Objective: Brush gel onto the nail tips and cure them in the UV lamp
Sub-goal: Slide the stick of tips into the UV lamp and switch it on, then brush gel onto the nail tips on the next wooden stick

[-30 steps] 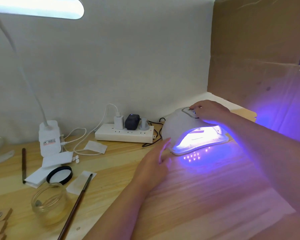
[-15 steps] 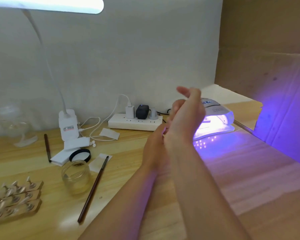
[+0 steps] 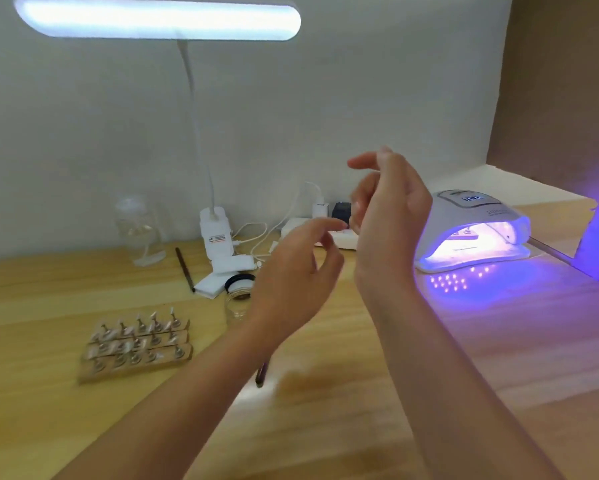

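The white UV lamp (image 3: 473, 230) glows violet at the right on the wooden table, and a holder strip shows dimly inside its mouth. Three wooden strips of nail tips on stands (image 3: 137, 344) lie at the left front. A small glass gel jar (image 3: 237, 303) stands behind my left hand, with a dark brush (image 3: 261, 374) partly hidden under my left wrist. My left hand (image 3: 298, 275) hovers above the table with loosely curled fingers, holding nothing. My right hand (image 3: 389, 216) is raised beside it, fingers apart, empty, left of the lamp.
A lit desk lamp (image 3: 157, 19) hangs overhead, its clamp base (image 3: 216, 237) at the back. Near the wall are a power strip (image 3: 339, 237) with plugs, a clear glass (image 3: 138, 226), a second brush (image 3: 185, 270), white pads (image 3: 213, 284) and a black lid. A cardboard wall (image 3: 564, 91) stands at the right.
My right hand left the lamp's top and rose in front of me. My left hand lifted off the table beside the lamp. The view swung left, bringing the nail tip strips into sight.
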